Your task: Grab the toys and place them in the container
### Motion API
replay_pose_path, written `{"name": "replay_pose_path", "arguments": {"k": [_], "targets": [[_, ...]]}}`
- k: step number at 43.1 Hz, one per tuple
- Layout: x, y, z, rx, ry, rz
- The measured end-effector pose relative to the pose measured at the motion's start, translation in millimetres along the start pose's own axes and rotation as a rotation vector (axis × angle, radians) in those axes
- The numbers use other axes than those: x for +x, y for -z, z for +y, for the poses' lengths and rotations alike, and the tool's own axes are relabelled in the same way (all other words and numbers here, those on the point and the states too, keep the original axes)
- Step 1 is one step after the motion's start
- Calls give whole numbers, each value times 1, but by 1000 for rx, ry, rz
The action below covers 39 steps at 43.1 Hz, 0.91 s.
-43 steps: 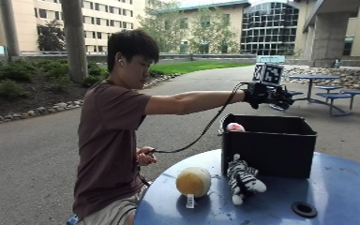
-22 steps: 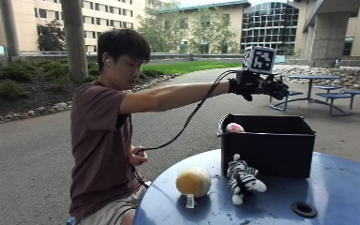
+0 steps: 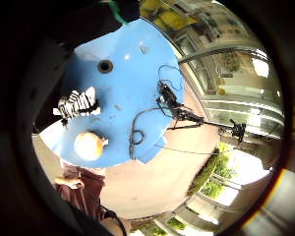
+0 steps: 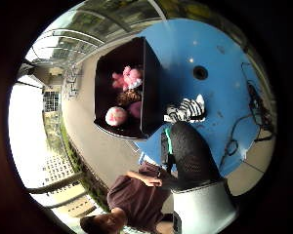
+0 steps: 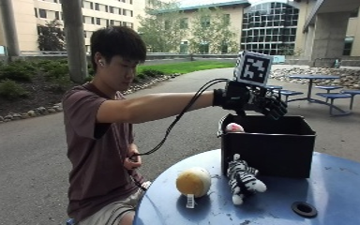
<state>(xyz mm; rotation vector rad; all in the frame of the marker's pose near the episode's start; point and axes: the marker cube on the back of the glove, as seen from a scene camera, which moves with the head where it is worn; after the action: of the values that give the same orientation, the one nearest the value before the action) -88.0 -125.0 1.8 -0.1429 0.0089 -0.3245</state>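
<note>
Outside view: the gloved right hand point(image 5: 255, 99) hangs above the black container point(image 5: 268, 146), fingers relaxed, holding nothing; below it and nearer the person, a zebra toy point(image 5: 243, 177) and round yellow toy point(image 5: 193, 182) lie on the blue table point(image 5: 330, 187). Pink toys point(image 4: 127, 78) lie inside the container.

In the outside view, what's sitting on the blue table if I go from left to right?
Round yellow plush toy → zebra toy → black container, behind the zebra → small black hole in the blue table.

a black open-topped container point(image 5: 267, 152) stands on the blue worktop point(image 5: 342, 187), holding a pink plush point(image 4: 128, 78), a ball point(image 4: 115, 116) and other toys. just beside the container lie a zebra plush point(image 5: 243, 177) and a yellowish round toy point(image 5: 193, 182).
</note>
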Motion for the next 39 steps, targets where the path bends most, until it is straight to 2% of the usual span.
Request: {"name": "replay_pose_path", "arguments": {"k": [7,19,22,30,39], "targets": [[12,-70,-11,-120,85,13],[-20,-227,-36,-358,229,-11],[-32,-250,-44,-316,254,-60],[-33,-269,-62,-45,243,-112],[-38,-267,-77,5,205,-173]]}}
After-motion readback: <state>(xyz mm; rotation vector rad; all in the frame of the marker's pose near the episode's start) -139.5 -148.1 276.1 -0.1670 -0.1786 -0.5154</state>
